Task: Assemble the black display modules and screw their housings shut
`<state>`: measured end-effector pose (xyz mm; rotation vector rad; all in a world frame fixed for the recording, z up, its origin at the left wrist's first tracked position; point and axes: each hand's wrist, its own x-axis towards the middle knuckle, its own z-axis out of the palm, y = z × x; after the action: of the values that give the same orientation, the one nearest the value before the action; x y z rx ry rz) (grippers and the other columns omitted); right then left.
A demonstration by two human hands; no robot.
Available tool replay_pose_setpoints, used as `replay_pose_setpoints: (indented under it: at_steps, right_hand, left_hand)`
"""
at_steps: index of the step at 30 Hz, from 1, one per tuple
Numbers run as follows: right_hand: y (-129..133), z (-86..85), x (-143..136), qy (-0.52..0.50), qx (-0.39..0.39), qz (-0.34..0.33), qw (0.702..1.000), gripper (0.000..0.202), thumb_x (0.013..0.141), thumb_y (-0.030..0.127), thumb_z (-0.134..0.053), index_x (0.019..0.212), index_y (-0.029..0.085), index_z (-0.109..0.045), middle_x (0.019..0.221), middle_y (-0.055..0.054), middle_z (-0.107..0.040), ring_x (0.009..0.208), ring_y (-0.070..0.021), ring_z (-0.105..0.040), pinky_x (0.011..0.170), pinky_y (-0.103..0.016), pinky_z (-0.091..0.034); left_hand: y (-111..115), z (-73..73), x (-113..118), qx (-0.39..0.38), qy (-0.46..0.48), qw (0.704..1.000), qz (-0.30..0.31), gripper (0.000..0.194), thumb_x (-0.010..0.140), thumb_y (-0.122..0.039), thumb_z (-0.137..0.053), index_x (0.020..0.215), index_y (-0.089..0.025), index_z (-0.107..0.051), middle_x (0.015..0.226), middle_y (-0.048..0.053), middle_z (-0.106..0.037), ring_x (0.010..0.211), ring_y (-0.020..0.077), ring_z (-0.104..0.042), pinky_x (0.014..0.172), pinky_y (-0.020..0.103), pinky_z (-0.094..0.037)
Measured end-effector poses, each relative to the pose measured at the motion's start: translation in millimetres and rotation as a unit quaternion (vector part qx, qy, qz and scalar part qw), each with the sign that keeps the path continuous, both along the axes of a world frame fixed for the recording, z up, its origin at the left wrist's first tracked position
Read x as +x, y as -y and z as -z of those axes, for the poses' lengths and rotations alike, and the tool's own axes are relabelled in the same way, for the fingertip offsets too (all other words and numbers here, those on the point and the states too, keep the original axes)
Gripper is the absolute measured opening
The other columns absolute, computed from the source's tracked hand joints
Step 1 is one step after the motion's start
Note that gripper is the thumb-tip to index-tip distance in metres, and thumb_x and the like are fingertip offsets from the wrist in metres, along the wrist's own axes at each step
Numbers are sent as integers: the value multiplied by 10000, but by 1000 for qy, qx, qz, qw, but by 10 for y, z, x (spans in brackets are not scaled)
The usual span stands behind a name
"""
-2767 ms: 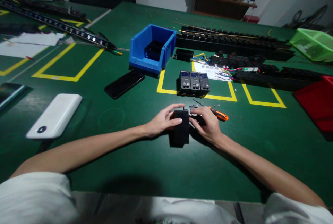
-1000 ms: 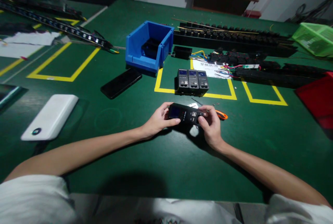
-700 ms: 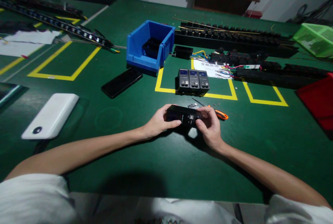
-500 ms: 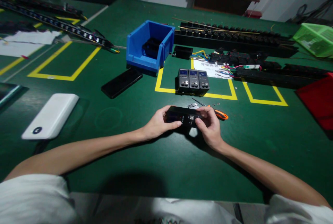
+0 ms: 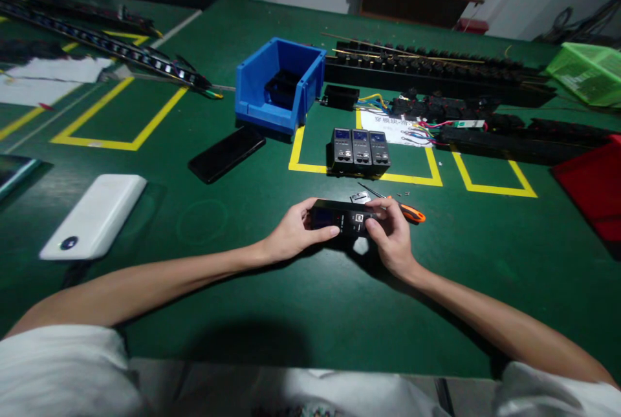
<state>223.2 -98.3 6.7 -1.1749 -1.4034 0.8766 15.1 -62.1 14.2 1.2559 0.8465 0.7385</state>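
Between my two hands is a black module (image 5: 347,220) with a small dark screen and ports on the face toward me. My left hand (image 5: 295,231) grips its left end, thumb across the front. My right hand (image 5: 394,236) holds the right end, with the thumb near the ports. Just behind it lie a small metal plate (image 5: 359,197) and a screwdriver with an orange and black handle (image 5: 412,213), partly hidden by my right hand. Three similar modules (image 5: 361,149) stand side by side within a yellow taped outline.
A blue bin (image 5: 269,113) with dark items stands behind a black phone (image 5: 227,154). The white power bank (image 5: 94,216) lies at left. Black strips with wires (image 5: 504,139) stretch across the back right, near a red bin (image 5: 592,191) and a green basket (image 5: 587,74).
The module's front face has tilted slightly, so its screen shows a little more. Both hands keep their hold in nearly the same place.
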Motion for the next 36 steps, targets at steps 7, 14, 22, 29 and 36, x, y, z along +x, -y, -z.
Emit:
replay_pose_setpoints:
  at_steps: [7,14,22,29,36]
  right_hand:
    - [-6,22,8,-11,7,-1,1000,279,844,434,-638,1025,238,-555,912,-23,-604,802,-180,-594,686,-321,-510]
    - [13,55,6,-31,2,-18,999,296,828,382,-685,1055,253,-544,909,-10,-598,797,-169,-593,665,-297,-499]
    - [19,42,-2,-26,9,-22,999,298,829,382,-685,1058,254,-544,898,-6,-601,777,-164,-594,643,-296,-504]
    - [13,36,-5,-8,19,-23,1000,308,828,401,-678,1055,244,-541,899,-7,-602,766,-160,-590,631,-291,-500]
    - [26,20,-12,-11,18,-22,1000,305,832,409,-674,1052,249,-538,872,-2,-604,741,-159,-592,612,-288,-498]
  left_hand:
    - [6,11,1,5,3,1000,-22,589,666,-321,-823,1151,-163,-530,1097,76,-624,1012,212,-609,905,329,-482]
    - [-51,12,-2,32,27,999,-3,566,693,-284,-799,1169,-165,-518,1114,71,-594,1023,196,-592,927,309,-475]
    - [-36,8,-27,30,21,999,14,581,707,-303,-785,1188,-159,-491,1121,79,-585,1014,195,-586,908,298,-474]
    - [-49,-5,-30,42,-1,999,21,573,703,-291,-778,1173,-155,-479,1088,72,-580,991,198,-582,885,320,-485]
    - [-55,1,-31,47,16,999,24,568,717,-304,-770,1179,-179,-465,1110,66,-569,995,196,-586,866,304,-491]
